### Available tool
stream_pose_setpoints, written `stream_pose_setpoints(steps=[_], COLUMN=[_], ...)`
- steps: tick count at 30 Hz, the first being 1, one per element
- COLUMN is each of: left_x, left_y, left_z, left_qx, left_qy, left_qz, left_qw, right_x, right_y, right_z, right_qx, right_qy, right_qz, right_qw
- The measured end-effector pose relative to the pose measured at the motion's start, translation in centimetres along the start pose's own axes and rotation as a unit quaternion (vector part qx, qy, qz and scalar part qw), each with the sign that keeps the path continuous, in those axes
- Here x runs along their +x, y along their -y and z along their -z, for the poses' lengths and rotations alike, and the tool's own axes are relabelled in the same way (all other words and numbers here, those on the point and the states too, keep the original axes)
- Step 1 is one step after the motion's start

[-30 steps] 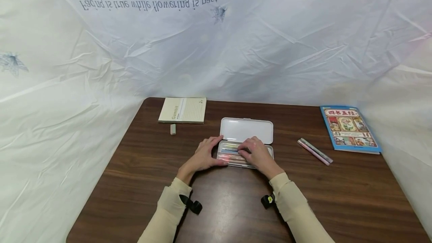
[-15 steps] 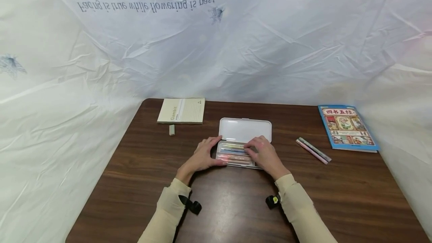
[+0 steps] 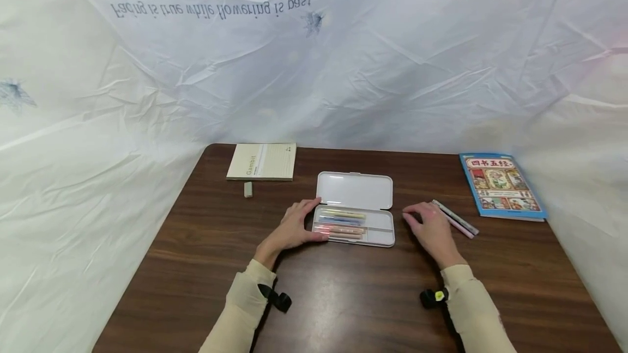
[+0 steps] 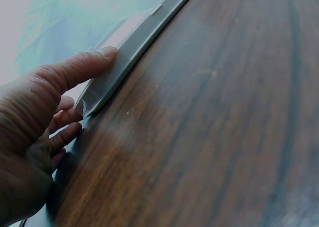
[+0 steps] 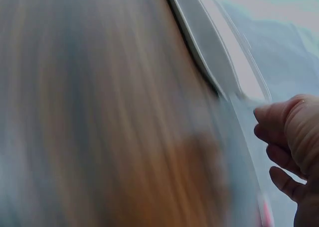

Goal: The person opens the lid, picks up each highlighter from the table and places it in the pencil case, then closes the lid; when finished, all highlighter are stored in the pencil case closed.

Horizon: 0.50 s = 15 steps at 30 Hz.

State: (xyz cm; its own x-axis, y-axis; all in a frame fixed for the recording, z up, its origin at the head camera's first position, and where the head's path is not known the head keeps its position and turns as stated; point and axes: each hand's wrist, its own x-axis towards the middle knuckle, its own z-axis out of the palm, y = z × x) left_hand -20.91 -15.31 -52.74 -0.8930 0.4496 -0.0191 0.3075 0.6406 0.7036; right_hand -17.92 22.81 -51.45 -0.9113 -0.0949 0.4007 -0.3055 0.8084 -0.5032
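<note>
A white pencil case (image 3: 378, 237) lies with its lid folded back in the head view. Yellow, blue and pinkish pens (image 3: 343, 221) fill the left part of its two long compartments. My left hand (image 3: 289, 229) holds the case by its left end. In the left wrist view, the thumb (image 4: 94, 65) is on the front wall and the other fingers bend round the corner. To the right of the case is my right hand (image 3: 433, 230), with loosely bent fingers and nothing in them. Just beyond it, two pens (image 3: 459, 221), one greenish grey and one pink, lie side by side.
A cream notebook (image 3: 261, 162) lies at the table's back left, with a small pale eraser (image 3: 248, 189) in front of it. At the back right is a blue-bordered book (image 3: 502, 185). A white printed curtain (image 3: 275, 80) hangs behind the dark wooden table (image 3: 196, 266).
My right hand has come out of the pencil case and moved right, close to the two loose pens. The left hand keeps its hold on the case's left end.
</note>
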Motion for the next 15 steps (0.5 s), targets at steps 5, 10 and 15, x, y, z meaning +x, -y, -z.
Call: stream_pose_setpoints(steps=[5,10,15], left_x=[0.0,-0.1,0.1], left_y=[-0.1,-0.2,-0.2], left_z=[0.0,0.0,-0.1], left_qx=[0.002,0.000,0.000], left_qy=[0.002,0.003,0.004], left_qz=[0.001,0.001,0.002], left_qw=[1.0000,1.0000,1.0000], right_x=[-1.0,-1.9,-2.4], right_y=[-2.5,-4.0,-4.8], right_z=[2.5,4.1,4.6], right_qx=[-0.029,-0.054,-0.064], right_qy=[-0.027,-0.049,-0.052], right_qz=[-0.053,-0.090,-0.104], right_qw=[0.9978,0.9932,0.9912])
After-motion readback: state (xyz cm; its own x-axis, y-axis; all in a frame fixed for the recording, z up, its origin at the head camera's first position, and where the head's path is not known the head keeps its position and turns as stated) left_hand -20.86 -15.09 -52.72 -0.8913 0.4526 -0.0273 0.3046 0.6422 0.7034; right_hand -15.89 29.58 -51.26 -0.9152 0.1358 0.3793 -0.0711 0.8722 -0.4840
